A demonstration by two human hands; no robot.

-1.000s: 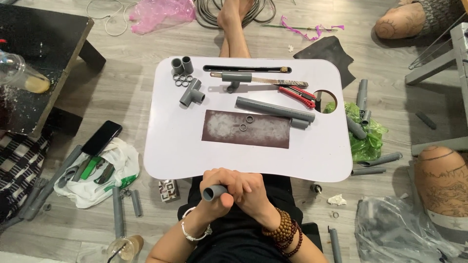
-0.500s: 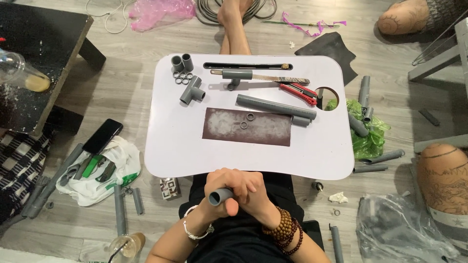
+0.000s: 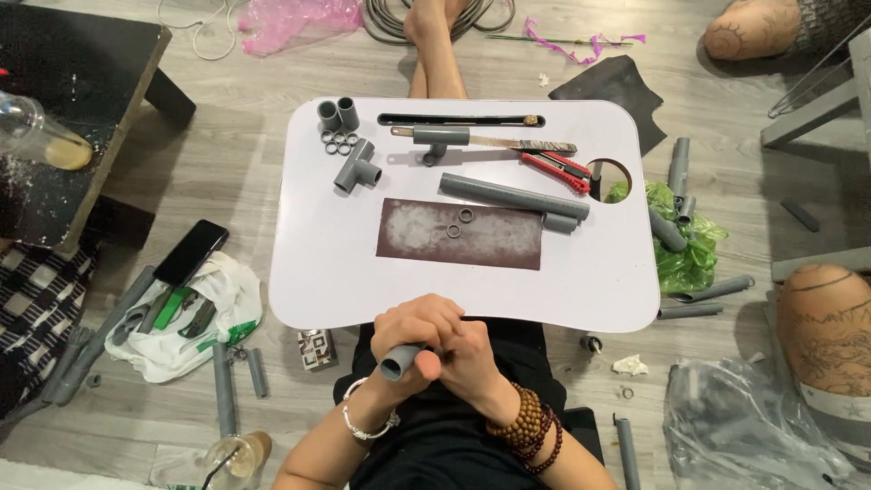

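Both hands, left hand [image 3: 410, 338] and right hand [image 3: 472, 356], clench a short grey pipe [image 3: 399, 362], open end toward the camera.

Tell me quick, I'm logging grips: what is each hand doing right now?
Left hand: closed around the short grey pipe piece.
Right hand: closed, pressed against the left hand at the same pipe; its exact grip cannot be told.
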